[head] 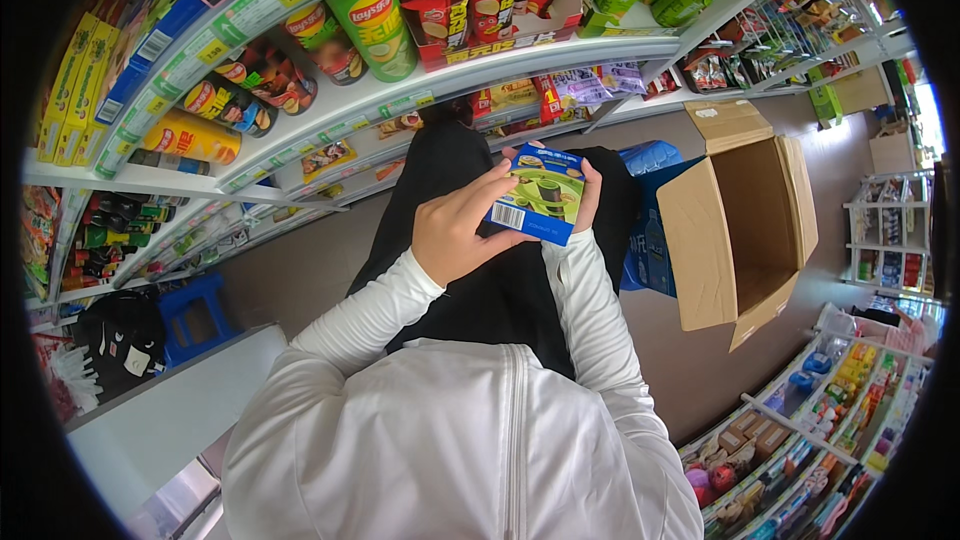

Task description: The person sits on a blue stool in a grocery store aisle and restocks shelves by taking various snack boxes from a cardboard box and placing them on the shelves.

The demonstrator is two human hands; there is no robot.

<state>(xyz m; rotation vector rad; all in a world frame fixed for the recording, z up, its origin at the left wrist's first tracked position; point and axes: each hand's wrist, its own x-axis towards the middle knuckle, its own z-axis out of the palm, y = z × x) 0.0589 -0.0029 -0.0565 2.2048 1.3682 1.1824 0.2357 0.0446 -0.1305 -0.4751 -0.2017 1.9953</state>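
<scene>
Between my hands, above my lap, is a small blue and green snack box (545,193) with a barcode on its lower left. My left hand (459,221) has its fingers over the box's left side and its thumb along the lower edge. My right hand (590,195) grips the right side, with some of its fingers hidden behind the box. Beyond the hands, a shelf carries Lay's chip canisters, among them a tall green one (375,28), and a red display box of snack bags (487,15).
An opened cardboard box (697,240) stands to the right on a blue stool or carton. At the left are a blue plastic stool (196,319) and a black bag (120,345). Stocked shelves (802,427) stand at the lower right. A white counter (172,412) is at the lower left.
</scene>
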